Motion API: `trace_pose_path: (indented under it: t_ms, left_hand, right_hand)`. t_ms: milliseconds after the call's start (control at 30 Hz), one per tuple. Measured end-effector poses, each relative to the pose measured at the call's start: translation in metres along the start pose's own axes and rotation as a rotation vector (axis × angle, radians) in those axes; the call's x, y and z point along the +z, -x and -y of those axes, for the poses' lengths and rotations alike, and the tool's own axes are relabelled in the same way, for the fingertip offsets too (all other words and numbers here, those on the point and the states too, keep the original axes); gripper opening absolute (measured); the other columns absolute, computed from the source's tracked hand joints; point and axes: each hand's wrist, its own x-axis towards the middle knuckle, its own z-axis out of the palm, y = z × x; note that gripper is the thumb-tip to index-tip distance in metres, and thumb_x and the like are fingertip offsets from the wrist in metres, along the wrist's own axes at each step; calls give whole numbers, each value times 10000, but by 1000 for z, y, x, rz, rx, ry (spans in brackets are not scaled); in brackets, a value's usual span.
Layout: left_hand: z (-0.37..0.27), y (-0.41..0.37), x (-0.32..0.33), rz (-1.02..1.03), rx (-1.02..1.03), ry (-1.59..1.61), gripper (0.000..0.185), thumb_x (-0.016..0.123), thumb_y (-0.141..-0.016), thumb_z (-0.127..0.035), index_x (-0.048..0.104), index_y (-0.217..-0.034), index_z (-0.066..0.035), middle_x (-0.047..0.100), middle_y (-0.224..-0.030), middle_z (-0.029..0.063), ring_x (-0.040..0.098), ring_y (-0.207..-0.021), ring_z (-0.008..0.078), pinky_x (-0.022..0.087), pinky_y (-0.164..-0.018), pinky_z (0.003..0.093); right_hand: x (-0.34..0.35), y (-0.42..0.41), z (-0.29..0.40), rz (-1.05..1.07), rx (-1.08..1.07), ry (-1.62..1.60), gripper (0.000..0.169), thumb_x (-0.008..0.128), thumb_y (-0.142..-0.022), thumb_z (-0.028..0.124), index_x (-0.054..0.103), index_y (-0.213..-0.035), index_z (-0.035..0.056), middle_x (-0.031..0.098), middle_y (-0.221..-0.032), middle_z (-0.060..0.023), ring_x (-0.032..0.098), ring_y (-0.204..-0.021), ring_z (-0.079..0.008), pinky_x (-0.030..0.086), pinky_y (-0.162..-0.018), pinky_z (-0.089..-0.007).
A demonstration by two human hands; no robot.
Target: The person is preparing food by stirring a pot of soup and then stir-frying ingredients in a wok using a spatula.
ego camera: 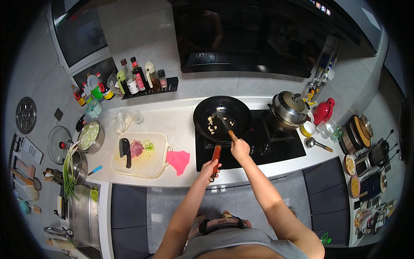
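Observation:
A black wok (pixel 241 113) sits over the left part of the black glass cooktop (pixel 281 150). My left hand (pixel 208 170) is closed around its reddish-brown wooden handle (pixel 217 155). In my right hand (pixel 240 149) is a spatula (pixel 225 123) with a wooden grip, its dark blade down in the wok. Several small pale pieces of food (pixel 212 124) lie on the wok's bottom around the blade; I cannot tell exactly what they are. Left of the cooktop, a cutting board (pixel 142 168) holds a cleaver (pixel 124 149), sliced raw meat (pixel 136 148) and chopped green onion (pixel 149 147).
A pink cloth (pixel 178 162) lies between board and cooktop. A lidded steel pot (pixel 288 111) stands on the right burner, with a ladle (pixel 317 144) beside the cooktop. Bottles (pixel 138 76) line a wall shelf. Far left are a bowl of chopped pale vegetables (pixel 90 136), green onions (pixel 69 174) and the sink (pixel 84 217).

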Motion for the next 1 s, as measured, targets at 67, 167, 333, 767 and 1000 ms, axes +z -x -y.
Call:
trace_pose_path:
  t_ms: [67, 167, 333, 767, 1000]
  left_hand:
    - [1, 0, 0, -3, 5, -7, 243, 542, -877, -281, 493, -985, -69, 568, -827, 42, 494, -548, 93, 407, -403, 221]
    - [-3, 2, 3, 0, -2, -20, 248, 541, -878, -286, 494, -985, -67, 565, -824, 40, 488, -551, 90, 406, -404, 218]
    - [-5, 5, 3, -6, -10, -18, 244, 539, -879, -282, 494, -990, -69, 560, -821, 42, 483, -556, 93, 405, -404, 219]
    - [-4, 3, 2, -8, -7, -37, 251, 539, -879, -286, 493, -993, -67, 562, -827, 40, 485, -555, 90, 399, -392, 215]
    - [-7, 7, 5, -16, -11, -40, 260, 525, -885, -295, 473, -1000, -68, 554, -847, 45, 482, -563, 88, 377, -372, 201]
  right_hand:
    - [2, 7, -3, 19, -4, 15, 331, 581, -748, 119, 598, -1079, 120, 610, -713, -168, 620, -625, -318, 508, -564, -419]
    - [-4, 24, -11, 45, -18, 37, 327, 585, -747, 128, 604, -1074, 130, 609, -716, -162, 621, -630, -314, 508, -567, -419]
    - [-50, 48, -6, 77, 11, 42, 346, 590, -735, 116, 610, -1080, 146, 600, -698, -157, 613, -637, -311, 492, -566, -411]
    - [-29, 36, -14, 52, 175, -302, 345, 560, -779, 134, 584, -1116, 67, 633, -878, -201, 632, -728, -311, 502, -655, -369]
    - [-11, 33, -37, 80, 430, -806, 363, 545, -830, 84, 518, -1176, -23, 633, -797, -88, 584, -674, -121, 465, -632, -230]
